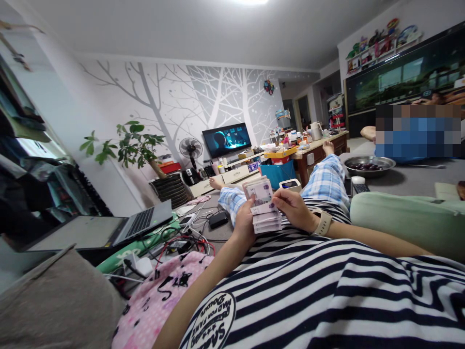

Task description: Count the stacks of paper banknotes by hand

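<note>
A stack of purple-and-white banknotes point(260, 193), with a pale paper band across it, is held above my lap. My left hand point(245, 220) is closed round the left side of the stack, thumb on the front. At the right edge of the notes, my right hand point(296, 209) pinches with thumb and forefinger; a watch with a pale strap point(322, 223) is on that wrist. The lower ends of the notes fan apart a little. Just behind the hands sits a small white box with a dark screen point(289, 185).
An opened laptop point(140, 223) lies at left, near tangled cables point(192, 237) and a black box point(218, 220). A metal bowl of dark round fruit point(369, 166) stands at right, by a green cushion point(403, 213). Another person, blurred, is farther right. A cluttered wooden table point(319, 144) stands ahead.
</note>
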Demonstrator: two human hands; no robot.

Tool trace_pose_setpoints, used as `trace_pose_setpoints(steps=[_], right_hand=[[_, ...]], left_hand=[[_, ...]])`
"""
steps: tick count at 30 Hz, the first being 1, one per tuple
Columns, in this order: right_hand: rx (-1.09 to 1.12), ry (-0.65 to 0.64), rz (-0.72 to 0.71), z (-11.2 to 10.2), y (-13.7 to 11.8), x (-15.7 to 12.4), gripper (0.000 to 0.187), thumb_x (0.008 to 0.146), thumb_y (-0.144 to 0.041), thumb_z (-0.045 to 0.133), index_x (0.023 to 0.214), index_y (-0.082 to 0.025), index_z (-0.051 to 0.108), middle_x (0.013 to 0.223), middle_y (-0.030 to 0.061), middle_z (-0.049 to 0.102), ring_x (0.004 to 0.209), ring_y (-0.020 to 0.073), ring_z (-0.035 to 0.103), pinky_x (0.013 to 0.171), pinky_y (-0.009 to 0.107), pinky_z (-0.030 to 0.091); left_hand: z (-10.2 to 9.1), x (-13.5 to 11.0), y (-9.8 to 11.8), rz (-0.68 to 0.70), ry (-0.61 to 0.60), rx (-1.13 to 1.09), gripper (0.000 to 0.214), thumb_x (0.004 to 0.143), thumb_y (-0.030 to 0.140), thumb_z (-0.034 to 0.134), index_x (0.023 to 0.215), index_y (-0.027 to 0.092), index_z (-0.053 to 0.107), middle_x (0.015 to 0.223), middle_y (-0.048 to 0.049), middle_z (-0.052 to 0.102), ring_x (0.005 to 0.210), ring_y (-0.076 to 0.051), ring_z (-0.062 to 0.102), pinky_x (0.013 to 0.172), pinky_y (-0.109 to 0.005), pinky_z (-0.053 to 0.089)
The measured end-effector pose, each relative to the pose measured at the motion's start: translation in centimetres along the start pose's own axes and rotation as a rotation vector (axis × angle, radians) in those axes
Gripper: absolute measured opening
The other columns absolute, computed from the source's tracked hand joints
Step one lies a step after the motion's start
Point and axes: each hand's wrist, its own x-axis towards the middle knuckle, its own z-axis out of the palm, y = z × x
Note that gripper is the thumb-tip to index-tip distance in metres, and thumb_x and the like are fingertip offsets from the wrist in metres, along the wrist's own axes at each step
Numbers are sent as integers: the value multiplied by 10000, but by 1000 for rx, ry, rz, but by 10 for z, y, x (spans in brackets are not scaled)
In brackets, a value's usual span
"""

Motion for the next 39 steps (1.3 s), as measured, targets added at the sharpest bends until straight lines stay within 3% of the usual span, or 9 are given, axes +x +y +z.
trace_pose_setpoints(steps=[9,17,25,34,39], right_hand=[[58,-73,-7,0,-6,-1,372,942,-480,466,729,-194,572,633,8,600,606,139,526,614,275,415],[-9,168,131,2,13,5,374,824,-514,632,666,-198,509,583,-33,455,547,118,401,511,255,322],[-1,185,185,2,17,8,371,812,-493,634,645,-197,486,582,-38,437,554,116,383,516,254,303],[-14,167,135,1,12,8,318,883,-426,554,672,-191,520,619,-25,483,590,126,431,564,262,343],[3,140,52,1,6,6,325,912,-444,527,715,-186,542,629,-23,498,589,120,432,556,256,341]], left_hand=[[3,3,-2,7,53,-24,239,772,306,653,937,137,681,876,-80,745,938,-258,694,847,-378,547],[2,0,-2,0,38,6,300,698,301,715,936,125,667,846,-87,737,899,-266,697,834,-385,545],[1,-3,-1,19,7,57,266,637,228,746,880,151,671,747,-34,723,596,-164,647,721,-324,550],[0,4,-2,23,13,18,218,753,296,666,903,139,685,844,-66,738,883,-221,697,840,-327,534],[1,3,-2,19,-8,14,249,764,319,640,916,125,678,842,-70,742,922,-235,687,836,-333,529]])
